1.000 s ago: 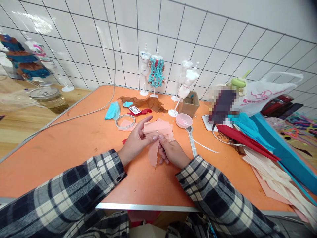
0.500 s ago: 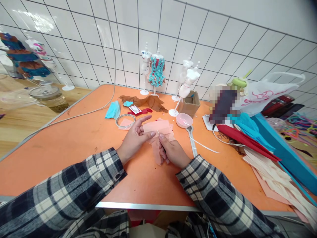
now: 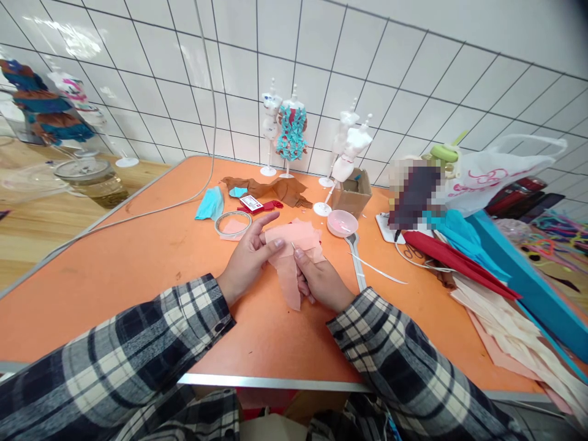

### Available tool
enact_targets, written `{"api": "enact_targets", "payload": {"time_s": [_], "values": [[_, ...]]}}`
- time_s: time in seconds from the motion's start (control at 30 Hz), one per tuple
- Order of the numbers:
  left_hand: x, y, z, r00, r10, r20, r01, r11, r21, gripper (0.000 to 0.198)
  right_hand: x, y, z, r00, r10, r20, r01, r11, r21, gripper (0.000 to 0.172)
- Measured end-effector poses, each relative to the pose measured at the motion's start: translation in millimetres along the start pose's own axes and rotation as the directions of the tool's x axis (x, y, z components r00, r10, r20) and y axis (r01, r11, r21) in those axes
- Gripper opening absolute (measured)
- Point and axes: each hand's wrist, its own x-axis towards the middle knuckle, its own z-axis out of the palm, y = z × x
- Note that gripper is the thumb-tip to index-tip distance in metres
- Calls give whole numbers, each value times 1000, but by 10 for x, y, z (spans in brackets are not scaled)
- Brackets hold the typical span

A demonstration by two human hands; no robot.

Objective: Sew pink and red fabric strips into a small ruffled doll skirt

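My left hand (image 3: 245, 260) pinches the edge of a pink crepe paper piece (image 3: 288, 278) between thumb and curled fingers, its index finger stretched out. A strip of this paper hangs down between my hands. In my right hand (image 3: 321, 278), thumb and fingers close on a thin pale stick (image 3: 293, 245), whose tip points up and left over the paper. The right fingers curl behind the strip and are partly hidden. More pink paper lies on the table just beyond. A tape roll (image 3: 233, 225) rests by my left fingertips, over a small pink scrap.
Right of my hands are a pink bowl (image 3: 342, 223), a grey-handled tool (image 3: 356, 263) and a white strip (image 3: 379, 268). Small white dress forms (image 3: 351, 147) and a cardboard box (image 3: 353, 191) stand behind. Folded coloured paper (image 3: 463, 263) lies right; a cable (image 3: 151, 211) crosses the left.
The hanging pink strip has swung out flatter and lower between my hands. My left thumb has shifted slightly left, away from the stick's tip. My right hand stays in place.
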Motion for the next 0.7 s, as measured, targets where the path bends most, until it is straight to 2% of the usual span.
{"api": "enact_targets", "payload": {"time_s": [0.1,0.23,0.5,0.7], "values": [[6,1,2,1000,9,-14,-9,1000,13,79,1,-6,1,1000,27,12,-27,999,27,51],[5,11,12,1000,26,-3,-26,998,52,87,-5,-1,0,998,55,16,-55,998,39,55],[-17,10,24,1000,8,15,-9,997,75,94,-20,-35,31,998,61,9,-61,998,-23,70],[-37,15,51,1000,3,11,-5,995,96,93,-8,-15,57,999,33,-13,-33,999,-8,68]]}}
